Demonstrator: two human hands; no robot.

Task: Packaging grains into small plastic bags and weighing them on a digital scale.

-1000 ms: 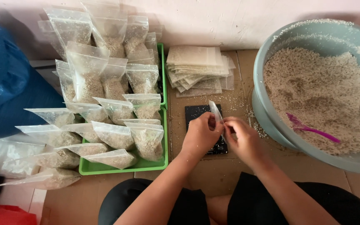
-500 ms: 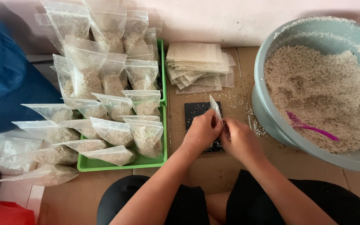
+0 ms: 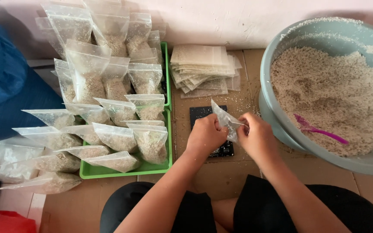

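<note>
**Empty bag pinched over the scale**

While both hands close on it, the small clear bag point(image 3: 225, 121) sits between the left hand point(image 3: 204, 136) and right hand point(image 3: 257, 137), directly above the black scale point(image 3: 201, 114). Left of the scale stands the green tray point(image 3: 126, 169) of filled bags; right, the grey basin point(image 3: 281, 47); beyond it, stacked flat bags point(image 3: 201, 69).

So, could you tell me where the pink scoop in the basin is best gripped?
Probably by its thin handle, from the right: the handle lies bare on the grain pointing toward the basin rim, while the scoop head looks half buried.
</note>
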